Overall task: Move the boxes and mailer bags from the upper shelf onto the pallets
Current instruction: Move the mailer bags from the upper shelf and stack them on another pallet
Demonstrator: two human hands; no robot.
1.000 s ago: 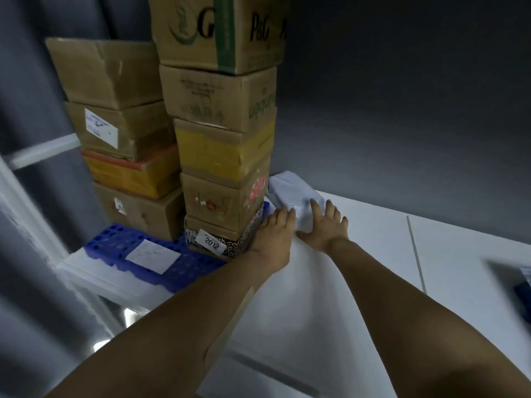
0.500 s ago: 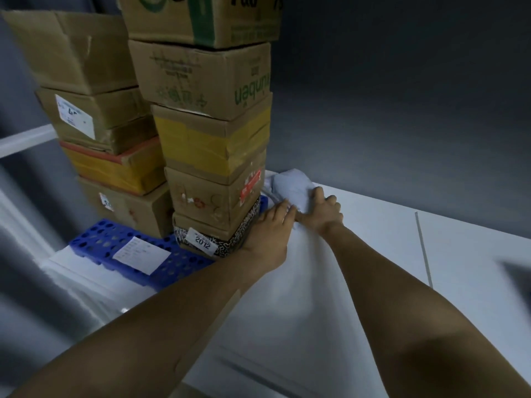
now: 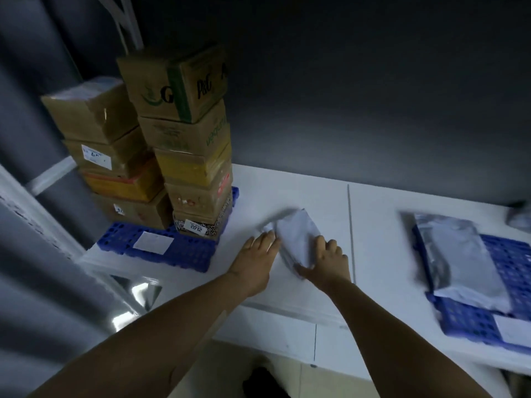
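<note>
We see a small gray bag [image 3: 298, 235] lying on the white shelf [image 3: 388, 225], between the blue left pallet [image 3: 161, 251] and the blue right pallet [image 3: 511, 268]. The right hand [image 3: 330, 258] curls its fingers over the bag's right edge and grips it. The left hand [image 3: 257, 255] touches the bag's left edge. Its fingers look straight, but that spot is blurry. Brown boxes [image 3: 184, 156] stand stacked on the left pallet. A big gray bag [image 3: 459, 254] lies on the right pallet.

Printed "P&G" and large "G" on top carton [image 3: 175, 84]; "2012" on white label [image 3: 196, 227] of bottom carton [image 3: 214, 231].
</note>
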